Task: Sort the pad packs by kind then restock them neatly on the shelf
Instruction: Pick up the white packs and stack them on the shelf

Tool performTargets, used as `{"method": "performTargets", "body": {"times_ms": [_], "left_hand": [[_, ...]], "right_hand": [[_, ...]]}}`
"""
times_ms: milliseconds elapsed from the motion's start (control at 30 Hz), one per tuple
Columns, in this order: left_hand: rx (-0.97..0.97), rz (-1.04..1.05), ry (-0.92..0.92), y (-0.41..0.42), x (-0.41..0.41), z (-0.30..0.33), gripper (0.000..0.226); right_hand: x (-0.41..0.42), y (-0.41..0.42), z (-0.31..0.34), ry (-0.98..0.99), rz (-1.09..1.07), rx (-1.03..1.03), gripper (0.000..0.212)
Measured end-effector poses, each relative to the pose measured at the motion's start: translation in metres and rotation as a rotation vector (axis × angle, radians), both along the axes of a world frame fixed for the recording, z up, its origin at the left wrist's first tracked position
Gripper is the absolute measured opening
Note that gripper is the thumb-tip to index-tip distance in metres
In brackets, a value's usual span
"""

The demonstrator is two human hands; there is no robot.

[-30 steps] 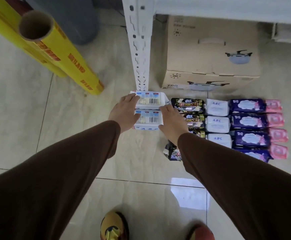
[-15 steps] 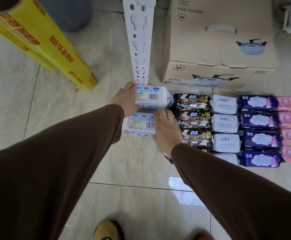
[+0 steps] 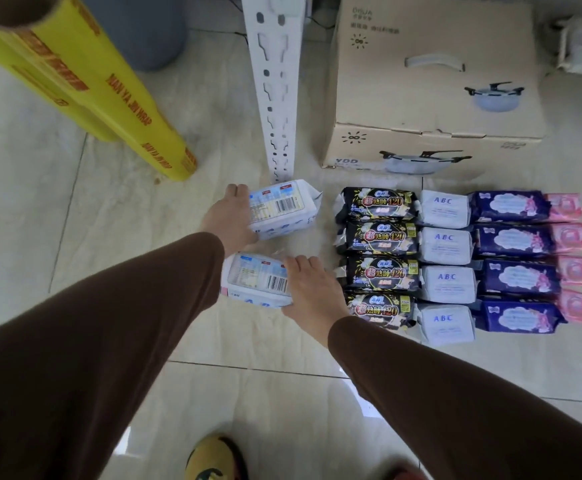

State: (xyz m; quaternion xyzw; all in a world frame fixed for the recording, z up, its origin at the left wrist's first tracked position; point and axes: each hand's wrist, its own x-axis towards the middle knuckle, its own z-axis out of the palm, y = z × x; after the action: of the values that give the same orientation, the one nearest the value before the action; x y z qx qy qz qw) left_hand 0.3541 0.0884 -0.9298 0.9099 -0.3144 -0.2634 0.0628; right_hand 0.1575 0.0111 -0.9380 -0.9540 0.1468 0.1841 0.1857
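- Left hand [image 3: 232, 220] fingers grasp the far white pack [image 3: 282, 209] by its left end; right hand [image 3: 312, 292] fingers grasp the near white pack [image 3: 258, 280] at its right end.
- Both packs sit low over the floor [image 3: 74, 220], left of the black packs [image 3: 376, 254].
- Advice: set them barcode-up, edges squared to that column.
- Both arms extended forward and down, sleeves to the wrists.

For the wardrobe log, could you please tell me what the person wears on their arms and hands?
Both arms are covered by long, plain dark brown sleeves that reach the wrists, with no visible markings or cuffs. The left hand and the right hand are bare: no gloves, rings or watch can be seen.
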Motion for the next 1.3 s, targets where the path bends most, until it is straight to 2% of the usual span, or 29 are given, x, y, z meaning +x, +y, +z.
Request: {"method": "performTargets", "body": {"times_ms": [133, 300, 400, 567, 833, 933, 1033, 1133, 1200, 1300], "left_hand": [[-0.021, 0.046, -0.001, 0.041, -0.002, 0.066, 0.076], [-0.036, 0.096, 0.026, 0.083, -0.031, 0.184, 0.083], [-0.082, 0.138, 0.045, 0.099, -0.055, 0.266, 0.084], [-0.189, 0.215, 0.032, 0.103, -0.088, 0.419, 0.090], [-0.345, 0.243, -0.049, 0.088, -0.106, 0.639, 0.084], [-0.386, 0.207, -0.052, 0.081, -0.110, 0.698, 0.079], [-0.428, 0.133, -0.020, 0.076, -0.107, 0.731, 0.088], [-0.451, 0.078, -0.041, 0.068, -0.115, 0.770, 0.078], [-0.487, 0.036, -0.070, 0.056, -0.129, 0.807, 0.084], [-0.514, -0.013, -0.107, 0.035, -0.139, 0.852, 0.089]], "right_hand": [[-0.029, 0.011, 0.058, -0.003, -0.070, 0.107, 0.070], [-0.073, -0.005, 0.170, -0.036, -0.133, 0.249, 0.077], [-0.092, -0.026, 0.253, -0.046, -0.180, 0.336, 0.082], [-0.114, -0.070, 0.421, -0.052, -0.180, 0.364, 0.086], [-0.128, -0.135, 0.667, -0.259, -0.197, 0.271, 0.087], [-0.138, -0.149, 0.739, -0.366, -0.227, 0.258, 0.084], [-0.151, -0.161, 0.795, -0.465, -0.296, 0.246, 0.084], [-0.165, -0.172, 0.843, -0.570, -0.355, 0.264, 0.080], [-0.171, -0.179, 0.871, -0.625, -0.392, 0.275, 0.072], [-0.174, -0.200, 0.905, -0.668, -0.461, 0.243, 0.078]]}}
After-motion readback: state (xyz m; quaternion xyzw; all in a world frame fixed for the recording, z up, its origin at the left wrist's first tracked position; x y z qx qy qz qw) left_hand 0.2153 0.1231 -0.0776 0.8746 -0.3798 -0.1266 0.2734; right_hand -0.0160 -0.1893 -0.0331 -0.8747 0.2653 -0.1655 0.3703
